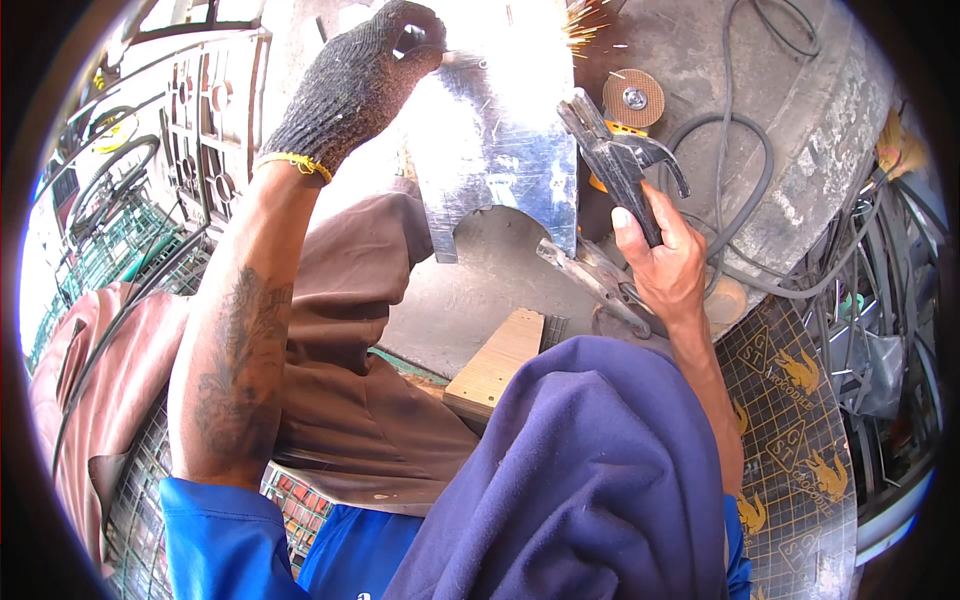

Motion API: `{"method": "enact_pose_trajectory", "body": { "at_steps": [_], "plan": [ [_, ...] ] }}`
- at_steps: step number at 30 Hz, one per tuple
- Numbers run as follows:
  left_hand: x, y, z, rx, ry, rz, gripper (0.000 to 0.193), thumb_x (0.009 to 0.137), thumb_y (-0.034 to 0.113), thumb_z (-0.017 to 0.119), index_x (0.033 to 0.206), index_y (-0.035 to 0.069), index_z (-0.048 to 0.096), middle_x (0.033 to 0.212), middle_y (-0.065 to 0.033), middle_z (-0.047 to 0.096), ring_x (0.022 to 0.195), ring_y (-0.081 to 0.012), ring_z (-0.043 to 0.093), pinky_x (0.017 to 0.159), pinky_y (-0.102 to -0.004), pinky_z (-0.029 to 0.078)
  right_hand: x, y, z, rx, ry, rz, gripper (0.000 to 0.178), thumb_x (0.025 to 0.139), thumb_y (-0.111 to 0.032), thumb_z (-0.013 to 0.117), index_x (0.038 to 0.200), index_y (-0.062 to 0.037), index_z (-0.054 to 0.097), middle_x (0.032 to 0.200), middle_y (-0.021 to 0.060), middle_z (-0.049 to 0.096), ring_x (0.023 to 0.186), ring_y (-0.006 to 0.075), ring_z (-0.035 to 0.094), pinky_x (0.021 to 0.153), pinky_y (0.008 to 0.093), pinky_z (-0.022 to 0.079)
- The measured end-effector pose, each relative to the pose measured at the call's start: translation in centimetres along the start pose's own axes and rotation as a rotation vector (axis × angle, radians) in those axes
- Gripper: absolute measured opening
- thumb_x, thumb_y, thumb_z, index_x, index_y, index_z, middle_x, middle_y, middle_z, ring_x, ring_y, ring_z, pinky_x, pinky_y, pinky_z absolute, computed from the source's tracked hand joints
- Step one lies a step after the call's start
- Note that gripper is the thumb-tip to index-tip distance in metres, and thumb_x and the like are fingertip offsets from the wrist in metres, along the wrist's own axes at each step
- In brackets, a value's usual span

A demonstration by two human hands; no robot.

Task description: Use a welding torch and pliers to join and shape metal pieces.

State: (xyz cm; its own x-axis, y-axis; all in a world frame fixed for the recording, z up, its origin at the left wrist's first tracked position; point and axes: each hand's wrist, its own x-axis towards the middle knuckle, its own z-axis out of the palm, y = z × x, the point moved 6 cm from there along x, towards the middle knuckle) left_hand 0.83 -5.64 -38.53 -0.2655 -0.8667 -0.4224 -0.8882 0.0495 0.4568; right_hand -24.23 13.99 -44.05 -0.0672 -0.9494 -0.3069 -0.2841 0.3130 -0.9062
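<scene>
My left hand wears a dark knitted glove. Its thumb and fingers close in a pinch at the upper left of a shiny metal plate; glare hides what lies between the fingertips. A rounded notch is cut into the plate's near edge. My right hand, bare, grips a black welding electrode holder by its handle, right of the plate, with the jaws pointing away from me. Whether a rod sits in the jaws is lost in the glare. Orange sparks fly at the plate's far right.
Beyond the holder lies a grinder with a brown disc. A grey cable loops over the worn surface at right. Nearer are a metal clamp, a wooden block and a patterned board. Metal gate frames stand at left.
</scene>
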Motion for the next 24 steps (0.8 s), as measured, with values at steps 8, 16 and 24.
{"method": "enact_pose_trajectory", "body": {
  "at_steps": [8, 16, 24],
  "plan": [
    [0.22, 0.06, 0.24, 0.064, 0.004, -0.051, 0.021, 0.096, 0.018, 0.067, 0.112, 0.006, 0.063, 0.1, -0.0149, 0.075, 0.092, -0.0271, 0.074, 0.081, -0.0386, 0.057, -0.3, 0.31, -0.59, -0.057, 0.028, 0.011, 0.037, 0.094, -0.023, 0.074, 0.121, 0.0002, 0.067, 0.091, 0.0167, 0.073, 0.08, 0.0238, 0.073, 0.072, 0.0352, 0.056],
    [0.07, 0.22, 0.11, 0.086, 0.015, -0.039, 0.02, 0.095, 0.018, 0.067, 0.111, 0.006, 0.062, 0.099, -0.0141, 0.075, 0.093, -0.0264, 0.073, 0.081, -0.038, 0.057, -0.35, 0.69, -0.25, -0.039, 0.016, 0.023, 0.036, 0.094, -0.024, 0.073, 0.12, 0.0004, 0.068, 0.089, 0.0156, 0.073, 0.078, 0.0231, 0.072, 0.072, 0.035, 0.056],
    [0.13, 0.17, 0.14, 0.087, 0.01, -0.033, 0.02, 0.095, 0.017, 0.068, 0.11, 0.006, 0.062, 0.098, -0.0139, 0.074, 0.091, -0.0258, 0.073, 0.079, -0.0374, 0.057, -0.23, 0.49, -0.18, -0.017, 0.001, 0.028, 0.036, 0.094, -0.024, 0.074, 0.119, 0.001, 0.068, 0.089, 0.0152, 0.073, 0.079, 0.0219, 0.072, 0.072, 0.0347, 0.056]
  ]
}}
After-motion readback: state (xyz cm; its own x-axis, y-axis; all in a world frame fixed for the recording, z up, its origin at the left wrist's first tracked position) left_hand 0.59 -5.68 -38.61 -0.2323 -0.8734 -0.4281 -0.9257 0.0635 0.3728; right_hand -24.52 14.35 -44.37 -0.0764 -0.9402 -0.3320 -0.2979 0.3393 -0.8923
